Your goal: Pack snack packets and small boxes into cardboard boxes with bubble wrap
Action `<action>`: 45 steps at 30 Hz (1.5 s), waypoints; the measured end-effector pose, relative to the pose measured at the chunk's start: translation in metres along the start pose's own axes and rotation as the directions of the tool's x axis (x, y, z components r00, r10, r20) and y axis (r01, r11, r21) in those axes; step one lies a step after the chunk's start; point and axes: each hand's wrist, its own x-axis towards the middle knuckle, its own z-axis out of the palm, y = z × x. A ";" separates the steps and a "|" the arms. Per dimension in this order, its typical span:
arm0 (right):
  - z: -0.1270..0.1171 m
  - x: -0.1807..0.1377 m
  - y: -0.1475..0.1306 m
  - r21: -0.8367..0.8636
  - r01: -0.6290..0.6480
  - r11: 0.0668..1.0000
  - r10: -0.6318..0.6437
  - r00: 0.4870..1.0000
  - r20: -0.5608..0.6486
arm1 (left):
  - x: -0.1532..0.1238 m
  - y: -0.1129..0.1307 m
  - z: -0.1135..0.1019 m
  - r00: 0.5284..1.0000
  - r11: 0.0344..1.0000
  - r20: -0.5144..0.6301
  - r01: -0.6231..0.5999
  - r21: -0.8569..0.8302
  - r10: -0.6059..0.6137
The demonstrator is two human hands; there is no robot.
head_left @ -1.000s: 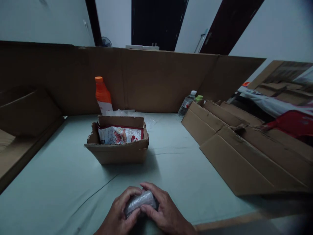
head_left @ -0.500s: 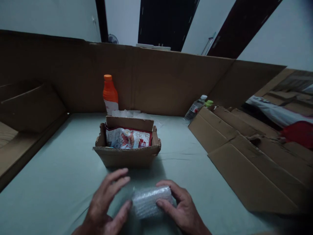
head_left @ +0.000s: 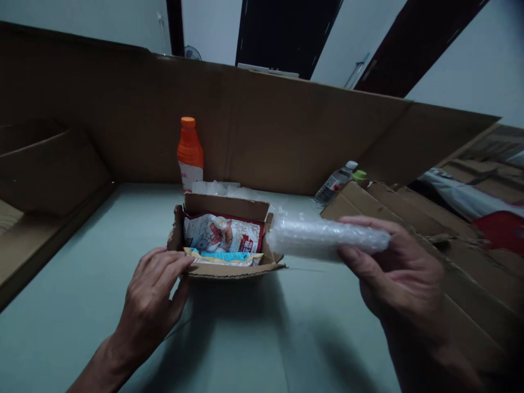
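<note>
Bubble-wrapped bundle (head_left: 311, 237) and both hands are showing the change: half a second ago the bundle was lying low in front of the cardboard box (head_left: 229, 205), and now the right hand (head_left: 397, 278) is holding it up beside the box's right side. Its thumb and fingers are pinching the bundle's right end, while the far end is pointing toward the box wall; whether they are touching, I am not able to tell. Meanwhile the left hand (head_left: 151, 289) is grasping the box's front-left corner, fingers lapping over the rim, thumb pressing outside.

As far as I'm judging, the wrapping is looking finished, and the bundle is still staying out of the box. Inside, a red-and-white pouch (head_left: 229, 232) is leaning against the back, and a blue-and-yellow packet (head_left: 225, 256) is sitting before it, near the front flap. Behind the box, an orange bottle (head_left: 190, 150) is standing upright on the table (head_left: 319, 305) near some crumpled clear plastic (head_left: 221, 189).
</note>
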 end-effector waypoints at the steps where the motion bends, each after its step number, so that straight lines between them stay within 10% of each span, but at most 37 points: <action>1: 0.006 0.008 -0.001 0.002 0.026 1.000 -0.026 1.000 0.004 | -0.003 0.001 -0.001 1.000 1.000 0.001 0.006 -0.015 -0.006; 7: 0.048 0.041 0.004 -0.008 0.039 0.999 -0.035 0.965 0.258 | -0.012 -0.002 -0.004 0.998 0.999 0.059 0.002 -0.037 0.000; 13: 0.082 0.051 0.005 -0.121 0.174 0.977 -0.049 0.738 0.673 | -0.012 -0.003 -0.002 0.997 0.997 0.063 0.036 -0.063 -0.032; 21: 0.104 0.075 0.015 -0.243 0.321 0.915 -0.018 0.635 0.772 | -0.011 -0.003 -0.001 0.997 0.996 0.073 0.037 -0.083 -0.031; 33: 0.181 0.095 -0.004 -0.241 0.662 0.710 -0.001 0.343 0.939 | -0.012 -0.004 0.001 0.996 0.991 0.076 0.052 -0.121 -0.043; 45: 0.180 0.082 -0.001 -0.345 0.622 0.703 0.094 0.400 0.912 | -0.010 -0.003 0.001 0.995 0.980 0.076 0.073 -0.184 -0.060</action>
